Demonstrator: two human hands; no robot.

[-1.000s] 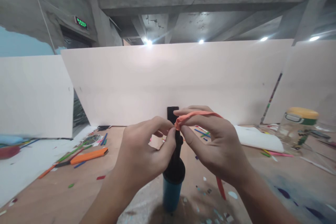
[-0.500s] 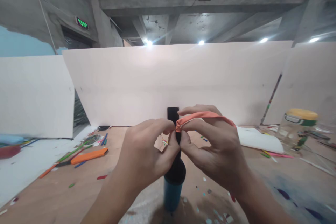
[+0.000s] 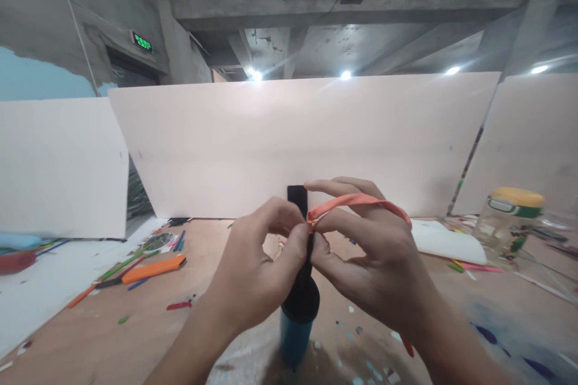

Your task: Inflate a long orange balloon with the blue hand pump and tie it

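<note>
A limp coral long balloon (image 3: 352, 200) is pinched at its end between both hands. My left hand (image 3: 264, 264) is closed, thumb and forefinger meeting at that end. My right hand (image 3: 370, 246) grips it from the other side, with the upper fingers stretched out toward the black top. The strip loops over the back of this hand, and a reddish tail hangs below the wrist. Directly behind the fingertips stands an upright blue cylinder with a black neck and flat black top, which looks like a hand balloon pump (image 3: 295, 337). Fingers hide the pump's middle.
An orange cutter-like tool (image 3: 153, 269) lies left among thin coloured strips. At the right stand a clear bottle with a yellow lid (image 3: 515, 210) and white paper (image 3: 447, 243). Small scraps dot the wooden table (image 3: 149, 343). A pale panel (image 3: 289, 138) rises behind.
The left thumb has moved up to the pinched end and the left fingers have curled more. The balloon end has shifted slightly right. The right hand has barely moved.
</note>
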